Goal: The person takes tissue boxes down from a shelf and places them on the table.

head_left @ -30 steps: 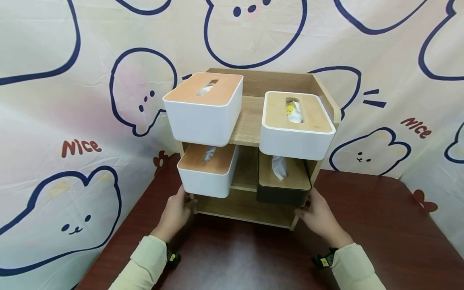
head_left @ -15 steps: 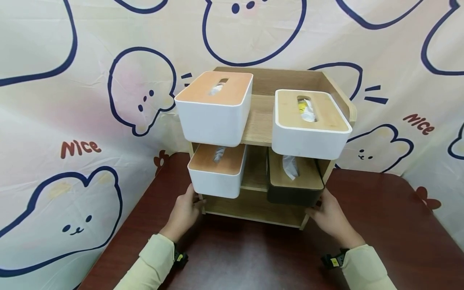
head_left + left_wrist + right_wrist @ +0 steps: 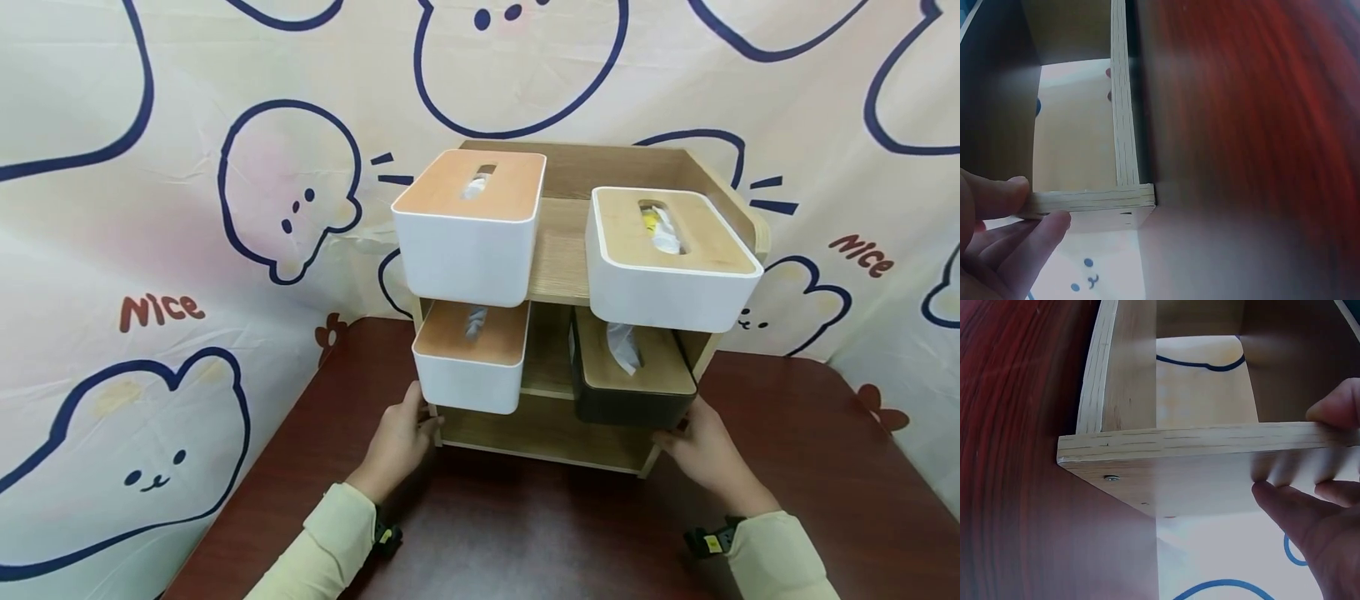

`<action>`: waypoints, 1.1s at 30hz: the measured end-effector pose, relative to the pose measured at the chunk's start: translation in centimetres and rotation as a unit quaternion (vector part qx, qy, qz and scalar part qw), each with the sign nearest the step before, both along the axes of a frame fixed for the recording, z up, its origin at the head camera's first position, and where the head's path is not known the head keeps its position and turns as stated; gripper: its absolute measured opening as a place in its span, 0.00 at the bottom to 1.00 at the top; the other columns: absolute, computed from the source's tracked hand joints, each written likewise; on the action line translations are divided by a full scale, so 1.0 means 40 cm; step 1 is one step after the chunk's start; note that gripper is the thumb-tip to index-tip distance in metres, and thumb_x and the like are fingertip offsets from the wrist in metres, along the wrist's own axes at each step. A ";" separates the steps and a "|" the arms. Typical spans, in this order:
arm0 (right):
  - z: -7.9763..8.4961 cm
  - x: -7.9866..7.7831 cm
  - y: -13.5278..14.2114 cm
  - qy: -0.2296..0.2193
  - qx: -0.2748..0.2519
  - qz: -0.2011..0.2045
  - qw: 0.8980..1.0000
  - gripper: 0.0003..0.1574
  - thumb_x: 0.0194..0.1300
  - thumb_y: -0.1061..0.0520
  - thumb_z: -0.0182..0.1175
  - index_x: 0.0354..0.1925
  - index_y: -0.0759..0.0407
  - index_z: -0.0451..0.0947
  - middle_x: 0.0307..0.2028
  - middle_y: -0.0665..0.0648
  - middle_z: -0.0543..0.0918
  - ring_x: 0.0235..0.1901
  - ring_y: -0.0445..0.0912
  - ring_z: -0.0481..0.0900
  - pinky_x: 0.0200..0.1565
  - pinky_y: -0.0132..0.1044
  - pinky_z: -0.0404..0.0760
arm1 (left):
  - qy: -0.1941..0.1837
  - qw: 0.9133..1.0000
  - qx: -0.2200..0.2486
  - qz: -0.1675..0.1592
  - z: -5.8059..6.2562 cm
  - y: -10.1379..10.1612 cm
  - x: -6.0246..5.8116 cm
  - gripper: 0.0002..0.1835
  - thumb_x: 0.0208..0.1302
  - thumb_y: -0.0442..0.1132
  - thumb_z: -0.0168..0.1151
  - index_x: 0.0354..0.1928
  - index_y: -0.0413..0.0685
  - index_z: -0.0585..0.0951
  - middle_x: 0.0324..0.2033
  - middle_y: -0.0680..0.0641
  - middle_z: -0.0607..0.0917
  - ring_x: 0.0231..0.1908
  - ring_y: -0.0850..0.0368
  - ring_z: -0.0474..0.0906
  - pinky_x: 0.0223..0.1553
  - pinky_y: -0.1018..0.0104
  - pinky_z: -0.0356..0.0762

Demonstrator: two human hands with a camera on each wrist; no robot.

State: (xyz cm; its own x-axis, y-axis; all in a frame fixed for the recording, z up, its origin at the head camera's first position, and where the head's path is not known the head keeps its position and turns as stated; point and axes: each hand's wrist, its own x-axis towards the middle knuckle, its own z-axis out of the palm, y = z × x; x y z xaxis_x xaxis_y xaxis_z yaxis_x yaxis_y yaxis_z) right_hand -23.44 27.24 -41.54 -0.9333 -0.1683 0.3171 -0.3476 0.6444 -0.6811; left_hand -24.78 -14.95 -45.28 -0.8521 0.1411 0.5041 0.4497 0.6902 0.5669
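A light wooden shelf rack (image 3: 561, 250) stands on the table, holding several tissue boxes. My left hand (image 3: 397, 446) pinches the front edge of its left side panel, low down; in the left wrist view the thumb lies inside the panel (image 3: 1094, 200) and the fingers outside. Likewise my right hand (image 3: 708, 458) pinches the lower right side panel (image 3: 1191, 442), thumb inside and fingertips outside. On top sit a tall white tissue box (image 3: 465, 258) and a lower white tissue box (image 3: 667, 296). Beneath them are another white tissue box (image 3: 468, 379) and a black tissue box (image 3: 633, 408).
The dark red-brown table (image 3: 525, 533) extends in front of the rack and to both sides. Behind hangs a pale cloth backdrop (image 3: 300, 50) with blue bear outlines. All the tissue boxes jut out past the shelf fronts.
The rack has slid steadily to the right with its tissue boxes. Both hands have moved along with it, keeping their hold on the side panels.
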 end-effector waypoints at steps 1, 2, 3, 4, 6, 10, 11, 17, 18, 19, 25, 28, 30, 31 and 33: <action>0.001 0.000 0.005 -0.001 0.000 -0.002 1.000 0.36 0.57 0.74 0.62 0.63 0.67 0.63 0.54 0.69 0.74 0.48 0.61 0.76 0.39 0.50 0.79 | -0.003 1.000 0.003 -0.004 0.001 0.006 -0.001 0.22 0.58 0.27 0.69 0.49 0.48 0.69 0.35 0.45 0.86 0.41 0.52 0.84 0.35 0.59 0.82; 0.002 0.001 0.010 -0.002 -0.001 -0.003 1.000 0.36 0.58 0.74 0.61 0.63 0.67 0.63 0.54 0.69 0.74 0.48 0.61 0.76 0.39 0.50 0.79 | -0.007 1.000 0.006 -0.006 0.002 0.011 -0.001 0.22 0.58 0.27 0.69 0.50 0.48 0.69 0.36 0.44 0.86 0.41 0.52 0.84 0.35 0.59 0.82; 0.002 0.001 0.014 -0.002 -0.001 -0.003 1.000 0.35 0.58 0.73 0.61 0.63 0.67 0.63 0.54 0.69 0.74 0.48 0.61 0.76 0.39 0.50 0.79 | -0.008 1.000 0.008 -0.007 0.003 0.016 -0.002 0.22 0.58 0.27 0.69 0.50 0.48 0.69 0.37 0.43 0.86 0.42 0.52 0.84 0.35 0.59 0.82; 0.002 0.001 0.016 -0.005 -0.001 -0.002 1.000 0.35 0.59 0.73 0.61 0.63 0.67 0.63 0.54 0.70 0.73 0.48 0.61 0.76 0.38 0.50 0.79 | -0.011 1.000 0.009 -0.008 0.003 0.019 0.000 0.22 0.58 0.27 0.68 0.50 0.48 0.69 0.38 0.42 0.86 0.42 0.52 0.84 0.35 0.60 0.82; 0.003 0.002 0.022 -0.008 -0.001 -0.001 1.000 0.35 0.59 0.73 0.61 0.63 0.68 0.63 0.54 0.70 0.73 0.48 0.62 0.76 0.39 0.50 0.79 | -0.011 1.000 0.009 -0.009 0.003 0.024 0.002 0.23 0.58 0.27 0.69 0.50 0.47 0.69 0.38 0.41 0.86 0.42 0.52 0.84 0.35 0.60 0.82; 0.007 0.004 0.034 -0.015 0.001 -0.001 1.000 0.35 0.60 0.72 0.61 0.63 0.68 0.62 0.54 0.71 0.73 0.48 0.63 0.76 0.39 0.51 0.79 | -0.001 1.000 0.000 -0.010 0.002 0.035 -0.001 0.24 0.57 0.27 0.70 0.51 0.47 0.69 0.36 0.42 0.86 0.40 0.52 0.85 0.35 0.60 0.82; 0.008 0.004 0.037 -0.017 0.002 -0.002 1.000 0.35 0.60 0.72 0.61 0.63 0.68 0.62 0.54 0.71 0.73 0.48 0.63 0.76 0.39 0.51 0.79 | 0.000 1.000 -0.002 -0.009 0.002 0.039 -0.002 0.24 0.57 0.27 0.70 0.50 0.47 0.69 0.35 0.43 0.86 0.40 0.53 0.85 0.34 0.60 0.82; 0.013 0.005 0.059 -0.036 0.004 -0.009 0.999 0.33 0.61 0.71 0.61 0.62 0.70 0.61 0.53 0.72 0.74 0.47 0.62 0.77 0.38 0.48 0.79 | 0.000 1.000 -0.010 -0.011 0.004 0.060 -0.008 0.25 0.56 0.27 0.70 0.51 0.48 0.69 0.33 0.45 0.86 0.39 0.53 0.85 0.34 0.60 0.82; 0.014 0.004 0.062 -0.038 0.005 -0.011 0.999 0.33 0.61 0.71 0.61 0.62 0.71 0.61 0.52 0.73 0.74 0.47 0.62 0.77 0.37 0.48 0.79 | 0.000 1.000 -0.011 -0.013 0.004 0.064 -0.009 0.25 0.57 0.27 0.70 0.52 0.48 0.69 0.34 0.45 0.86 0.39 0.52 0.84 0.34 0.59 0.82; 0.014 0.003 0.066 -0.038 0.006 -0.013 0.999 0.33 0.61 0.71 0.61 0.62 0.71 0.62 0.52 0.73 0.74 0.46 0.61 0.77 0.37 0.47 0.79 | 0.000 1.000 -0.011 -0.014 0.004 0.067 -0.010 0.25 0.57 0.27 0.70 0.52 0.49 0.69 0.35 0.44 0.86 0.40 0.52 0.84 0.34 0.59 0.82; 0.014 -0.003 0.084 -0.030 0.014 -0.017 0.999 0.32 0.60 0.71 0.60 0.61 0.72 0.62 0.52 0.73 0.74 0.44 0.60 0.77 0.36 0.47 0.78 | 0.011 1.000 -0.011 -0.023 0.004 0.081 -0.012 0.26 0.56 0.27 0.71 0.53 0.49 0.69 0.36 0.44 0.86 0.40 0.52 0.85 0.36 0.59 0.82; 0.012 -0.004 0.092 -0.026 0.017 -0.018 0.999 0.33 0.59 0.72 0.59 0.62 0.73 0.61 0.52 0.73 0.74 0.44 0.60 0.76 0.36 0.48 0.78 | 0.019 0.999 -0.011 -0.031 0.002 0.086 -0.013 0.27 0.56 0.27 0.71 0.53 0.48 0.69 0.37 0.43 0.86 0.39 0.52 0.85 0.35 0.59 0.82; 0.011 -0.005 0.097 -0.027 0.018 -0.020 0.999 0.33 0.59 0.72 0.59 0.61 0.73 0.62 0.51 0.73 0.75 0.43 0.59 0.76 0.36 0.47 0.77 | 0.021 0.999 -0.010 -0.036 0.002 0.090 -0.014 0.27 0.56 0.27 0.71 0.53 0.47 0.69 0.37 0.42 0.86 0.40 0.51 0.85 0.35 0.59 0.82; 0.011 -0.005 0.100 -0.028 0.018 -0.022 0.999 0.32 0.59 0.72 0.59 0.61 0.74 0.62 0.50 0.72 0.75 0.43 0.59 0.77 0.36 0.46 0.78 | 0.023 0.999 -0.010 -0.038 0.001 0.092 -0.015 0.27 0.56 0.27 0.71 0.53 0.47 0.68 0.37 0.42 0.86 0.40 0.51 0.85 0.35 0.59 0.82; 0.010 -0.005 0.105 -0.033 0.017 -0.024 0.999 0.31 0.59 0.72 0.59 0.60 0.74 0.62 0.48 0.72 0.76 0.41 0.58 0.76 0.34 0.44 0.77 | 0.024 0.999 -0.010 -0.042 0.001 0.098 -0.016 0.27 0.56 0.27 0.71 0.53 0.46 0.68 0.38 0.42 0.86 0.40 0.51 0.85 0.35 0.60 0.82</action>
State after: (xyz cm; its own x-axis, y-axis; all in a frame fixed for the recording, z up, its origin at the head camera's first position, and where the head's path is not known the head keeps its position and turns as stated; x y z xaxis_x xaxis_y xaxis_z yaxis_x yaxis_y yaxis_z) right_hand -23.64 31.44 -41.13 -0.9591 -0.1328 0.2499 -0.2714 0.6818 -0.6794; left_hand -25.42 -11.05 -45.26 -0.8112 0.2215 0.5412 0.5335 0.6591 0.5300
